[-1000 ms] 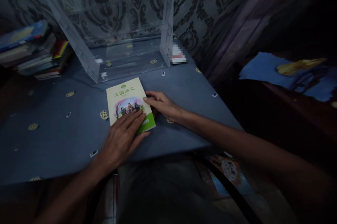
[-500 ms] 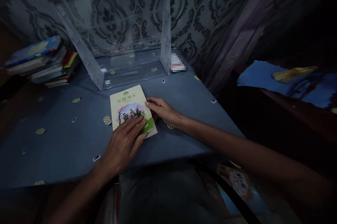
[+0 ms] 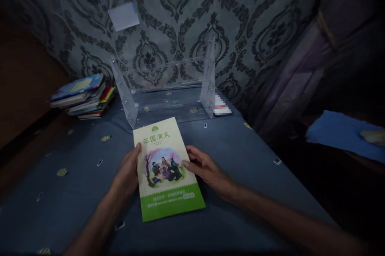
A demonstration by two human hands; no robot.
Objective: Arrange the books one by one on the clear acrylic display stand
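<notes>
A pale book (image 3: pixel 165 168) with Chinese characters, a picture of seated figures and a green lower band faces me, cover up. It appears raised off the table and slightly tilted. My left hand (image 3: pixel 128 170) is closed on its left edge, with the thumb along the side and the other fingers hidden behind. On the right edge, my right hand (image 3: pixel 207 170) grips it with the thumb on the cover and the fingers partly behind. Just beyond the book stands a clear plastic rack (image 3: pixel 207 83), with see-through sides and shelves.
To the left is a stack of books (image 3: pixel 87 95). A blurred white and red item (image 3: pixel 221 106) lies right of the rack. The table (image 3: pixel 84 192) wears a blue patterned cloth. Blue cloth or paper (image 3: pixel 333 134) sits at far right, past the table edge. A white card (image 3: pixel 124 16) shows against the wall.
My left hand has moved from lying on the cover to gripping the left edge. The book now looks lifted and closer, held by both hands. The view has tilted up and shifted left.
</notes>
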